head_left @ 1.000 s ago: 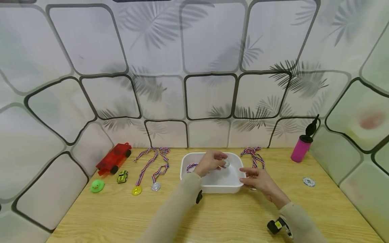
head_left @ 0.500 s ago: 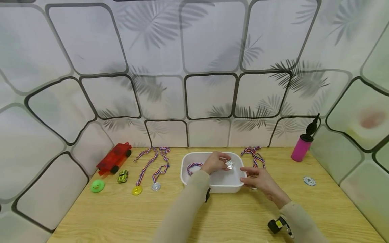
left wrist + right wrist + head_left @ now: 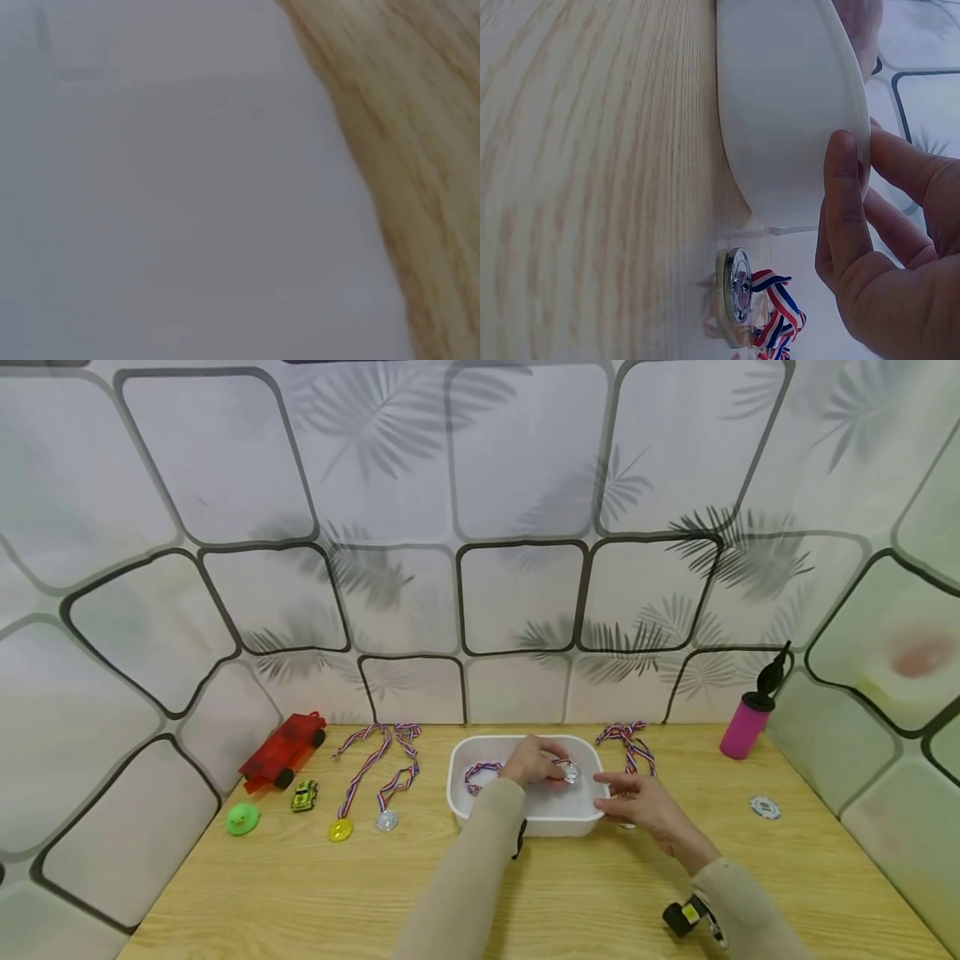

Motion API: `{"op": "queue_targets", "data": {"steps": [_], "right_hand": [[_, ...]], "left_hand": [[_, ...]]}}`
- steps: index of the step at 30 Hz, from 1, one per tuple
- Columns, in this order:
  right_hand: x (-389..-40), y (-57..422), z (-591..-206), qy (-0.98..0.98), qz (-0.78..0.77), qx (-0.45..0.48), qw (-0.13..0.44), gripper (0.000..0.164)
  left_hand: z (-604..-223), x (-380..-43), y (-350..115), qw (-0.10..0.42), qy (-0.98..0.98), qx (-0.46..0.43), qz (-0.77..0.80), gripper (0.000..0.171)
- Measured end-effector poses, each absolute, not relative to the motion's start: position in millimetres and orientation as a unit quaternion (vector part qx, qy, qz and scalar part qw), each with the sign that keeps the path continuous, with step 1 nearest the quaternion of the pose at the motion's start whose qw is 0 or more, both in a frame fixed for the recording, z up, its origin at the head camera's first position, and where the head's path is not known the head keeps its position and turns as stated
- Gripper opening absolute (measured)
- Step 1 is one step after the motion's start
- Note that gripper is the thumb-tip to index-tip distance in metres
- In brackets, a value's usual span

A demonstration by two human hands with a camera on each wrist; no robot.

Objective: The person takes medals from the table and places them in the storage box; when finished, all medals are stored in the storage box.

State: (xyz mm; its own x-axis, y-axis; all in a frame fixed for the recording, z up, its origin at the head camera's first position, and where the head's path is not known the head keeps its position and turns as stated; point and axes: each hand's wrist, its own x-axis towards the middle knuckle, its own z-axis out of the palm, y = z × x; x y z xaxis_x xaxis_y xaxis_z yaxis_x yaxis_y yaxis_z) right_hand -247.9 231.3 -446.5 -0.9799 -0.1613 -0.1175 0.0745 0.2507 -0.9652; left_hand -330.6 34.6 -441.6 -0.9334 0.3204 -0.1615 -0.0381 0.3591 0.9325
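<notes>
A white plastic box (image 3: 551, 828) stands on the table. Inside it, my left hand (image 3: 531, 762) pinches a silver medal (image 3: 572, 772) by its ribbon end, close over the floor of the box. A striped ribbon (image 3: 480, 768) lies to the left of that hand, partly covered by it. At the box's right end my right hand (image 3: 645, 810) grips the rim, thumb on one side and fingers on the other, as the right wrist view shows. The left wrist view holds only the box's blurred white wall (image 3: 210, 210) and wood.
Left on the wooden table (image 3: 300, 893) lie a gold medal (image 3: 340, 830), another silver medal (image 3: 386, 820), a toy car (image 3: 304, 796), a green duck-faced disc (image 3: 242, 819) and a red vehicle (image 3: 285, 752). Rightward are ribboned medals (image 3: 739, 285), a poker chip (image 3: 765, 807) and a pink pump (image 3: 746, 727).
My left hand has moved slightly right and lower in the box with the silver medal. The right hand keeps its hold on the rim.
</notes>
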Motion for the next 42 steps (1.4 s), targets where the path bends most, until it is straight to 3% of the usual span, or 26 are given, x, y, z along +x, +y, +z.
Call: {"op": "queue_targets", "data": {"steps": [23,33,42], "right_hand": [[-249,232,-447,0.784,-0.612,-0.039,0.097,0.058],[-250,231,-447,0.792,-0.601,-0.023,0.104,0.058],[-250,230,-447,0.789,-0.606,-0.016,0.103,0.06]], "left_hand": [[-448,-333,35,0.163,0.845,0.131,0.492,0.045],[-436,-327,10,0.195,0.752,0.115,0.619,0.031],[-420,-319,-20,0.136,0.736,0.114,0.653,0.028]]}}
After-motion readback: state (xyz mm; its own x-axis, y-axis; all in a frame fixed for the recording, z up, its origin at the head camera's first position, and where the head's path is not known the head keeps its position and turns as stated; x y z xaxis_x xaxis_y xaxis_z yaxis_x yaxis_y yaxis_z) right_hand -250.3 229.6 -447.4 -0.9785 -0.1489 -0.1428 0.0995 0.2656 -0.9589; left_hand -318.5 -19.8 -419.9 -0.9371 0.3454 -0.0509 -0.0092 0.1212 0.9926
